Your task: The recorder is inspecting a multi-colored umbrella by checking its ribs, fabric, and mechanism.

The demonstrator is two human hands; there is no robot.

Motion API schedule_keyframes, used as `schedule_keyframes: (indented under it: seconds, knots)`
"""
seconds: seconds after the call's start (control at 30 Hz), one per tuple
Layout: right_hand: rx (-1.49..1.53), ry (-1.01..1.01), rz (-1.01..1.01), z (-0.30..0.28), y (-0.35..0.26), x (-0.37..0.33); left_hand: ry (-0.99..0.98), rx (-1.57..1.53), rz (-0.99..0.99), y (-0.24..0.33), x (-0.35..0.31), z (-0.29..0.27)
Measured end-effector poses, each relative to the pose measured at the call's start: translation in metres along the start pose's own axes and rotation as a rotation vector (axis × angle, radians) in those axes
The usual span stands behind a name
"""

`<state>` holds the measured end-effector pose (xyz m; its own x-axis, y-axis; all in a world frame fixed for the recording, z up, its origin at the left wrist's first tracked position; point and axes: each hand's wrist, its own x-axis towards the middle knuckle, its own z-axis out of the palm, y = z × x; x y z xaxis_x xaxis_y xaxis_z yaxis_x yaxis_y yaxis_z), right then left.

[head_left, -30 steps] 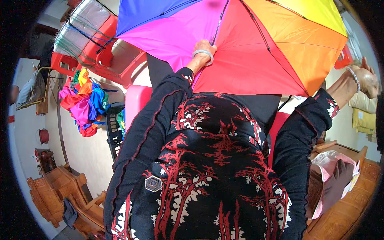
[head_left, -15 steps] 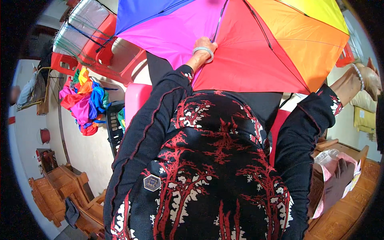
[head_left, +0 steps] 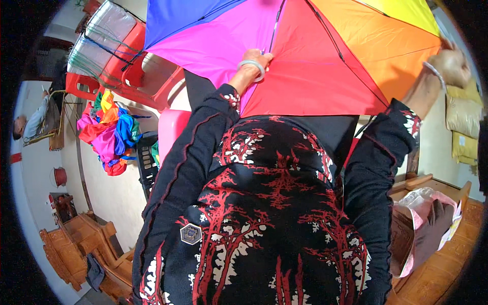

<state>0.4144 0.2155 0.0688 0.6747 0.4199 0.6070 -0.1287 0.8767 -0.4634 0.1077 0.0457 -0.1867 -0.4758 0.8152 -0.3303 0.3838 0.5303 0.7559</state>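
A rainbow umbrella [head_left: 315, 81] lies spread over my lap, with blue, pink, red, orange and yellow panels and thin dark ribs on the side facing me. My left hand [head_left: 256, 61], with a pale bangle on its wrist, is closed on one umbrella rib along the seam between the pink and red panels. My right hand [head_left: 451, 67], wearing a beaded bracelet, is at the outer edge of the orange panel, by the corner where yellow begins. Its fingers are blurred, and whether they grip the edge I cannot make out.
At left, a heap of colourful cloth [head_left: 109, 132] sits beside a black plastic crate [head_left: 147, 162]. Red stools [head_left: 137, 76] bear clear-wrapped bundles behind it. Carved wooden furniture [head_left: 84, 244] stands lower left. At right are yellow packages [head_left: 463, 117] and a brown cloth bundle [head_left: 432, 229] on a wooden bench.
My right hand has moved left and inward, from beyond the umbrella to the orange panel's edge. My left hand keeps its hold on the rib, shifting slightly left with the canopy.
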Motion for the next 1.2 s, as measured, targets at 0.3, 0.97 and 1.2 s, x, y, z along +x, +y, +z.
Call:
schedule_keyframes:
  seconds: [0.3, 0.97, 1.2]
  knots:
    - [-0.336, -0.731, 0.405, -0.016, 0.049, -0.167, -0.085, -0.341, -0.198, 0.019, -0.014, 0.009]
    - [-0.584, -1.443, 0.404, -0.064, 0.058, -0.285, -0.095, 1.105, 0.441, 0.005, 0.008, 0.03]
    - [-0.409, -1.41, 0.425, -0.042, 0.043, -0.309, 0.007, 0.624, 0.22, -0.052, 0.037, 0.021]
